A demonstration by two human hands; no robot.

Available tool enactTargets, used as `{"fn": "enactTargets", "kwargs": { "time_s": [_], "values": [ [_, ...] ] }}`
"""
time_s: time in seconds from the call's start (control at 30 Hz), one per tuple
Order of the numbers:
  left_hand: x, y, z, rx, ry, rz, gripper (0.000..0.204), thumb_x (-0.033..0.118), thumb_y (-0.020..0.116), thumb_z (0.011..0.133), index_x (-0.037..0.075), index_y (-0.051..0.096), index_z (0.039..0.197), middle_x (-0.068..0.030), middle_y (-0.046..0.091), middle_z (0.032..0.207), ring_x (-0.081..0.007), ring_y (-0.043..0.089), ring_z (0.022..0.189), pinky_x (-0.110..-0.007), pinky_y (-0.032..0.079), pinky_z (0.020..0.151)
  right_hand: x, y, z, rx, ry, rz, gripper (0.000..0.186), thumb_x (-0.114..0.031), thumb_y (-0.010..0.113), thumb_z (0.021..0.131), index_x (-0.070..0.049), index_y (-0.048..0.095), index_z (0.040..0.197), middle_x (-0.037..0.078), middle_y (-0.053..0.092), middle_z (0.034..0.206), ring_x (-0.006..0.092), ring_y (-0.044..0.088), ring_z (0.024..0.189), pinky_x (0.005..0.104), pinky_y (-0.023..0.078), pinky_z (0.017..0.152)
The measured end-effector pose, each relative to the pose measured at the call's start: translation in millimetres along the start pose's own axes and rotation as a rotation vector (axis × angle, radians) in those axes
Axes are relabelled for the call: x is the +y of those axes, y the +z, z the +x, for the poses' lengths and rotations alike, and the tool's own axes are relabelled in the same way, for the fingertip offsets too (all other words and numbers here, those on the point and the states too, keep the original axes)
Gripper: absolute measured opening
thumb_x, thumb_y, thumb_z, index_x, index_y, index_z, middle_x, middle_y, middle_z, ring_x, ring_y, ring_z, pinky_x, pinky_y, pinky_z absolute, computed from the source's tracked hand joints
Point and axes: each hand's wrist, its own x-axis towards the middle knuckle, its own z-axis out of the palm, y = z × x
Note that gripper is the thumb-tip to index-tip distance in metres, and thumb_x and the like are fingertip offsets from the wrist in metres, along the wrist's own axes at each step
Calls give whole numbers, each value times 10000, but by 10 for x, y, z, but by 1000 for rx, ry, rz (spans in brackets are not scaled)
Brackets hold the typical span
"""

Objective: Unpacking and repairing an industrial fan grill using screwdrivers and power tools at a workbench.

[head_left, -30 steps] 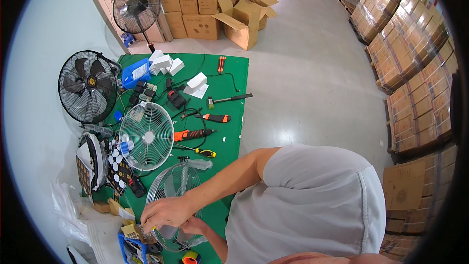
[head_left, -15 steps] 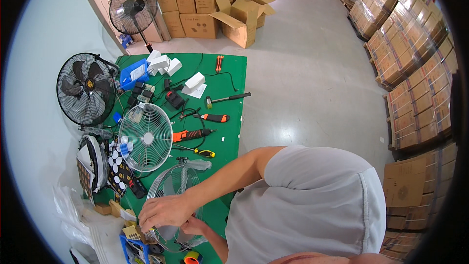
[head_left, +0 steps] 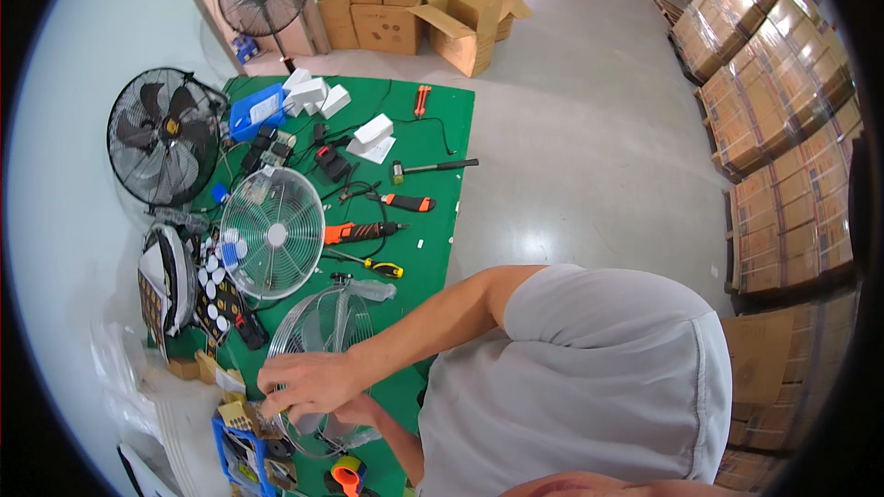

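Note:
A metal fan with a round silver wire guard (head_left: 304,322) lies on the green table, its pale blades showing through the wires. Over its near edge my right hand (head_left: 311,381) is bent down, thumb and fingers pinched together. A small yellowish bit shows at the fingertips, too small to name. Partly behind my right forearm, my left hand (head_left: 362,410) is at the same fan, its fingers curled and mostly hidden. What it grips is out of sight. A clear plastic bag (head_left: 371,290) lies against the fan's far rim.
Beyond lie a white-hubbed wire guard (head_left: 275,236), an orange-black power screwdriver (head_left: 354,233), a yellow screwdriver (head_left: 384,269), a utility knife (head_left: 408,203) and a hammer (head_left: 433,167). A blue basket (head_left: 226,451) and a tape roll (head_left: 348,471) sit nearby. A black fan (head_left: 168,133) stands by the wall.
The view has shifted, so the table's far part sits higher in the picture. My right hand's fingers have changed their bend slightly at the fan's edge. Both hands stay at the fan.

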Motion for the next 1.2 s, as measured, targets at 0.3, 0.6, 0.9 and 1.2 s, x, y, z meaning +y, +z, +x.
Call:
{"fn": "enactTargets", "kwargs": {
  "time_s": [0.3, 0.6, 0.9, 1.2],
  "values": [
    [155, 2, 36, -6, -88, -24, 273, 170, 762, 886, -85, 683, 938, -152, 723, 816, -217, 694, 704, -349, 579, 549, -23, 0, 40, -1, -97, -55, 379, -90, 693, 840, -115, 625, 1211, 121, 575, 1180, 342, 563, 1133, 438, 463, 991],
    [447, -237, -63, -109, -148, -19, 231, 213, 760, 861, -17, 738, 868, -88, 740, 780, -146, 651, 722, -359, 539, 639, 86, -184, 68, -47, -78, -36, 484, -45, 719, 766, -124, 660, 1241, 108, 599, 1264, 341, 605, 1162, 447, 501, 975],
    [927, -350, 41, -109, -272, -77, 266, 215, 734, 889, -22, 715, 768, -131, 724, 682, -212, 706, 632, -363, 531, 636, 78, -179, 144, -11, 91, -80, 362, -69, 762, 797, -143, 712, 1148, 92, 670, 1156, 296, 647, 1049, 388, 547, 855],
    [944, -352, 56, -110, -322, -207, 231, 196, 783, 876, -17, 710, 827, -105, 746, 701, -198, 728, 606, -339, 559, 616, 58, -276, 236, -125, 69, 26, 445, 56, 693, 803, -148, 700, 1198, 96, 674, 1169, 294, 655, 1040, 416, 570, 870]
  ]
}}
